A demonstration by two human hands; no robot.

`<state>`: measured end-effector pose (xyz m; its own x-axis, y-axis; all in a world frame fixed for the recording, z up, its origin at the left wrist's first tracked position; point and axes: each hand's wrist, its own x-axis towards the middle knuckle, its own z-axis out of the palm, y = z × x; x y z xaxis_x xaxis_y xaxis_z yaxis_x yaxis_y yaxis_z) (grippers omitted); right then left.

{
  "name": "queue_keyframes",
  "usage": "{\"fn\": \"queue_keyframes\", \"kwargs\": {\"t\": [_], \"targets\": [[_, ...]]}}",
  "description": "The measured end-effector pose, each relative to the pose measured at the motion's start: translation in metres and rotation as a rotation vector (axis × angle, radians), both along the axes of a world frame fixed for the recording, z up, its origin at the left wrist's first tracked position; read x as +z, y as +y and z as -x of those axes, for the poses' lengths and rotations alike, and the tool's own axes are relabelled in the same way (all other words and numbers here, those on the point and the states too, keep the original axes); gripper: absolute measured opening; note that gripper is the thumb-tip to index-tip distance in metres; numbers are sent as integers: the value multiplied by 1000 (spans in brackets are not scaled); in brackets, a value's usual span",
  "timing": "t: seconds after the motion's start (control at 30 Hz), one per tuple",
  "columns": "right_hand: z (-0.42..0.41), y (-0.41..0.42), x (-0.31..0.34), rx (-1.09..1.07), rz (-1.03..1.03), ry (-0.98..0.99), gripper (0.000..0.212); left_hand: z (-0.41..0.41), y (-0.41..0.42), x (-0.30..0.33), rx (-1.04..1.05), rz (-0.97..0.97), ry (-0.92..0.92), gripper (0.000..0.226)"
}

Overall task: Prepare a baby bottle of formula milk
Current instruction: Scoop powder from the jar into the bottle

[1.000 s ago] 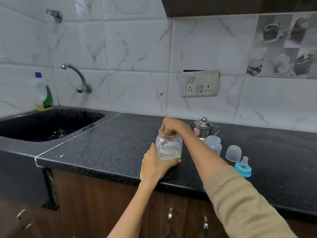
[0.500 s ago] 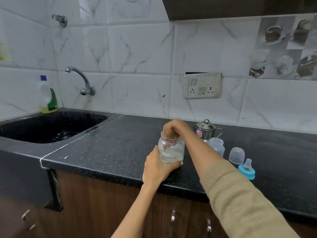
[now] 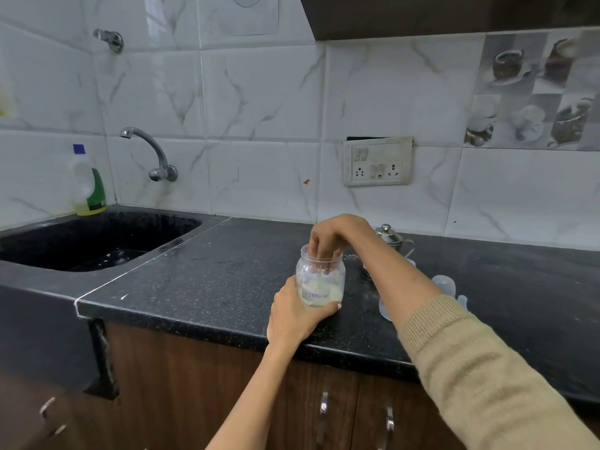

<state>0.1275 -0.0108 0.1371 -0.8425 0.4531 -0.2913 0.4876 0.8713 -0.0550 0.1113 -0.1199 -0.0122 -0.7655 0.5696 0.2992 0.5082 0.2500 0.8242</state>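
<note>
While the black desk (image 3: 227, 280) carries everything, the formula jar (image 3: 319, 280) stands upright near its front edge. Left hand (image 3: 292, 315) grips the jar's lower side, its fingers curled round the glass. Right hand (image 3: 334, 233) dips bent fingers into the jar's mouth; whether they hold anything, I cannot tell.

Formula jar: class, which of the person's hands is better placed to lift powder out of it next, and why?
Right. The right hand already has its fingers down inside the open mouth of the formula jar, above the powder. The left hand grips the jar's side, steadying it on the counter.
</note>
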Motion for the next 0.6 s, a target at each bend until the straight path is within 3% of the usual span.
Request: {"fn": "queue_keyframes", "kwargs": {"t": [0.1,0.33,0.6], "targets": [[0,0,1,10,-45,-14,42,0,0,-1,-2,-7,8,84],[-4,-3,1,54,12,14,30,2,1,-2,-3,-5,2,86],[-6,6,1,1,303,179,28,3,2,-4,-5,2,-1,86]]}}
